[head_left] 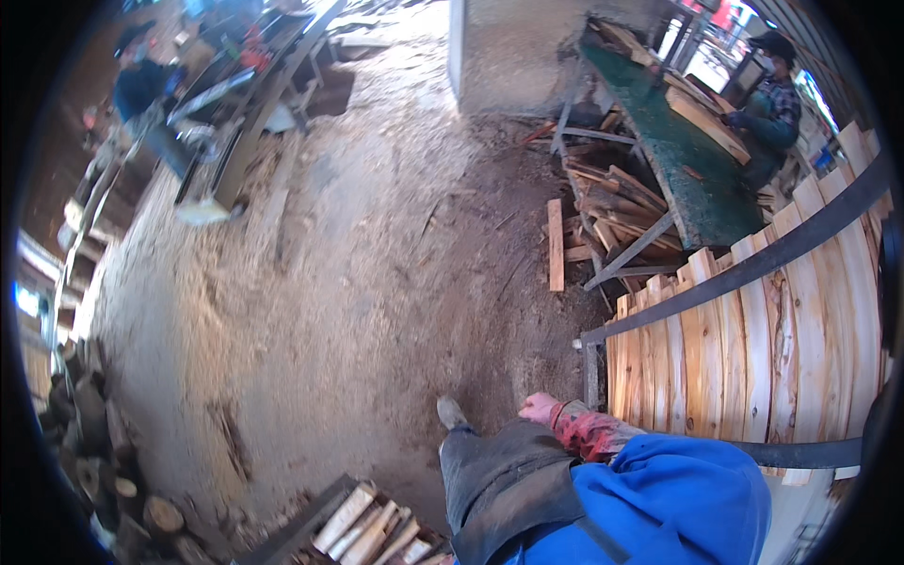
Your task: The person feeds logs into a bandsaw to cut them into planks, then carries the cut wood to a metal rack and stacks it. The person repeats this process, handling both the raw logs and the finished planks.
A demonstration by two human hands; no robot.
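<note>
My right hand (540, 408) hangs low beside the dark apron (523, 480), below a red patterned cuff and a blue garment. Its fingers look curled in, and nothing shows in them. Closest to it, on the right, a metal rack (592, 377) holds a tall stack of pale wooden boards (725, 348) behind a dark metal band (744, 259). The hand is apart from the rack. One of my shoes (451, 411) shows on the dusty floor. My left hand is out of view.
A green worktable (692, 160) stands far right, a person (774, 104) handling a plank behind it, scrap wood (621, 202) underneath. Split wood (367, 527) fills a container at the bottom. Logs (94, 461) lie left. Another person (141, 89) stands by a long machine (245, 141).
</note>
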